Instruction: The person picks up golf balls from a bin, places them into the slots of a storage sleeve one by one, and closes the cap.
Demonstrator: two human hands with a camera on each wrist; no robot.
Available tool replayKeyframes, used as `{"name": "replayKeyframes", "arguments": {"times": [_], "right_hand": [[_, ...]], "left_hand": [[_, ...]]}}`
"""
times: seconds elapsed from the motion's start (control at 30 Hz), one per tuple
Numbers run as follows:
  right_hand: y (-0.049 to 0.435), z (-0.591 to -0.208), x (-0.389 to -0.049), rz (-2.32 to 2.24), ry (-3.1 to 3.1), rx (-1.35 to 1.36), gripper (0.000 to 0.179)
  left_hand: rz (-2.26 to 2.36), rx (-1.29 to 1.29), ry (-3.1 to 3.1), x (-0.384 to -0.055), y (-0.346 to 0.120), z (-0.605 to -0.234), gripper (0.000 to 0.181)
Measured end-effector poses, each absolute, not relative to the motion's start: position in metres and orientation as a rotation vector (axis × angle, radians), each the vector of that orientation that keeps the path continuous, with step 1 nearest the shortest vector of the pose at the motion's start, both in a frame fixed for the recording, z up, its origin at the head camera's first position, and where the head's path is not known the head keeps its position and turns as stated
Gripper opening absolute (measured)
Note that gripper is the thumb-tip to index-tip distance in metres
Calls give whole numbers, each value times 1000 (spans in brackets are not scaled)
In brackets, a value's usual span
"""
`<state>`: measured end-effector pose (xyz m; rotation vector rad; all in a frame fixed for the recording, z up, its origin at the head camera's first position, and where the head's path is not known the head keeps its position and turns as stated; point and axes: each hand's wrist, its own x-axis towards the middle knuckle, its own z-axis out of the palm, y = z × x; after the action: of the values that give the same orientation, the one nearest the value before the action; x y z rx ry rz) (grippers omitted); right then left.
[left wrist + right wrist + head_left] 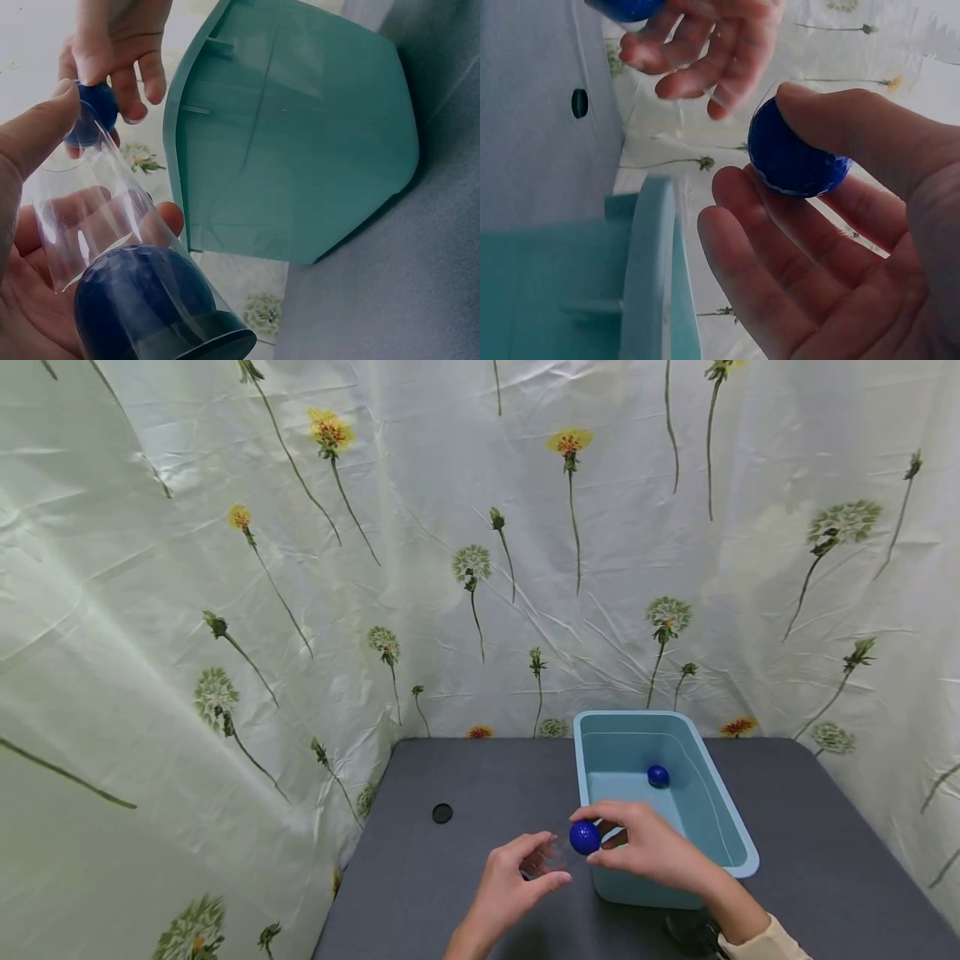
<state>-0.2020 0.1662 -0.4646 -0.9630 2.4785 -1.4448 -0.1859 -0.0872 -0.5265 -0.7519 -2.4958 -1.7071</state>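
Note:
My left hand [513,881] holds a clear plastic tube [124,199] between thumb and fingers. Inside the tube a blue golf ball [142,292] sits against a dark cap [214,336] at the lower end. With its thumb and fingertips, my right hand [656,847] pinches another blue golf ball [585,837] at the tube's uncapped end. From the left wrist view I cannot tell whether that ball is partly inside the tube. One more blue ball [657,777] lies in the light blue plastic bin [731,822] behind my right hand.
A round black cap [442,813] lies on the dark grey table [420,893], left of the bin. Behind the table hangs a pale curtain [420,527] printed with dandelions. A dark object [693,935], partly hidden, is by my right wrist.

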Motion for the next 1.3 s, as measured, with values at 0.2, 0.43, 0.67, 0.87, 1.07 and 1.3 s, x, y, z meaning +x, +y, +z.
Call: {"name": "replayKeyframes", "arguments": {"times": [0.2,0.43,0.67,0.87,1.07,1.3], "right_hand": [[160,-466,-198,-1489,2419,-969,41],[157,-475,-194,-1501,2426,-997,40],[156,-476,-191,-1506,2419,-976,42],[156,-474,-192,-1510,2421,-930,43],[155,-475,-190,-1511,2423,-959,40],[154,-469,-188,-1515,2408,-968,38]], "left_hand": [[-1712,-773,-2508,-185,-87,-528,42],[-1665,-823,-2509,-181,-86,-530,44],[-1644,-842,-2499,-179,-85,-529,45],[-1582,-864,-2480,-181,-85,-527,45],[-1533,-849,-2499,-179,-86,-527,48],[-1570,-809,-2512,-177,-87,-527,48]]}}
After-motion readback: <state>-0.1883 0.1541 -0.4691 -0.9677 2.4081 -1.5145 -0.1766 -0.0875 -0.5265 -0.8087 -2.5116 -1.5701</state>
